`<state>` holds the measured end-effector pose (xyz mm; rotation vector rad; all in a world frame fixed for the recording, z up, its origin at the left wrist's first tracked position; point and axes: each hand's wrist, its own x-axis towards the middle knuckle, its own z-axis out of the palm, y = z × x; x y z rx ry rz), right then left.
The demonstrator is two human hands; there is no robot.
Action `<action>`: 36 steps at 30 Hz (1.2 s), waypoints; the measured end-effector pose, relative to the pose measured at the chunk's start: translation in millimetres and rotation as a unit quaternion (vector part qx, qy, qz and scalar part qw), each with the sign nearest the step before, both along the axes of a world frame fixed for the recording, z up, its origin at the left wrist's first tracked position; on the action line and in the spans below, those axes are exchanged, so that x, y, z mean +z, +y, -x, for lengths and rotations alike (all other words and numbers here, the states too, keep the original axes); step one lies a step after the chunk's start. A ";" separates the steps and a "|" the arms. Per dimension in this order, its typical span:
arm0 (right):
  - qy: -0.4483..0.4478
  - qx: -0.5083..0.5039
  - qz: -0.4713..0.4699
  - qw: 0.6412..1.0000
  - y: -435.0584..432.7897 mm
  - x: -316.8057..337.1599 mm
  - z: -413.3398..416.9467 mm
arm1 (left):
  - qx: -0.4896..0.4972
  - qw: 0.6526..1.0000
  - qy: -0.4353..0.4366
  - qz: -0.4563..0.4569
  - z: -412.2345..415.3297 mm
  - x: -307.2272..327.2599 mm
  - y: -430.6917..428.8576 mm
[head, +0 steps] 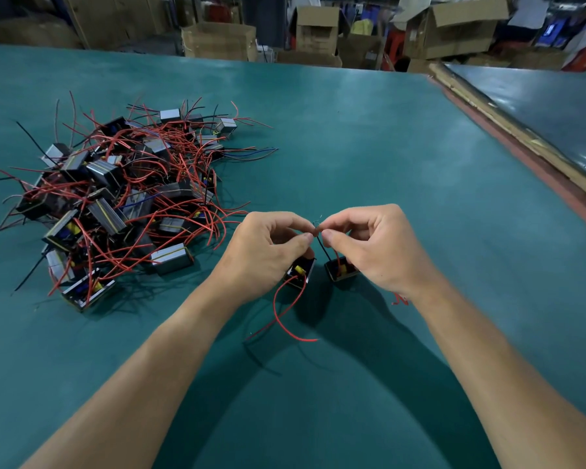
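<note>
Pinching the wire ends [316, 227] between thumb and forefinger, our left hand [268, 252] and right hand [372, 248] meet fingertip to fingertip just above the green table [403, 157]; the other fingers are curled. Beneath the hands we see two small modules side by side on the table, the left module [300, 273] and the right module [340, 269], a black lead [323, 249] rising from the latter to the pinch. A red lead [281, 319] loops toward us. A pile of like modules [115, 204] lies well apart to the left.
</note>
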<state>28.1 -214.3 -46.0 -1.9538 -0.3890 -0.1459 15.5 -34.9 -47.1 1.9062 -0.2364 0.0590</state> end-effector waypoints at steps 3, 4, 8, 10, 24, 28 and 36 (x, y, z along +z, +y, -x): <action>0.004 -0.006 -0.026 1.000 2.3 -1.0 -0.6 | -0.003 1.000 -0.009 0.005 1.1 0.8 -0.7; 0.005 -0.005 -0.032 0.999 2.9 -1.3 -0.8 | -0.004 1.000 -0.011 0.009 1.0 0.7 -0.7; 0.008 0.006 -0.041 0.999 5.4 -1.8 0.4 | -0.013 0.999 -0.008 0.036 -0.1 -0.3 -0.4; 0.004 0.002 -0.046 0.999 5.9 -2.1 0.7 | -0.021 0.998 -0.003 0.052 -0.1 -0.1 -0.6; 0.005 0.005 -0.075 0.997 7.3 -3.4 0.5 | -0.020 0.997 0.016 0.077 -0.2 -0.2 -0.2; -0.001 0.006 -0.081 0.997 7.4 -3.0 1.0 | -0.024 0.997 0.012 0.073 -0.6 -1.8 -0.2; -0.008 0.019 -0.059 0.998 6.1 -3.4 1.1 | -0.034 0.997 0.018 0.068 -1.6 -1.2 -0.3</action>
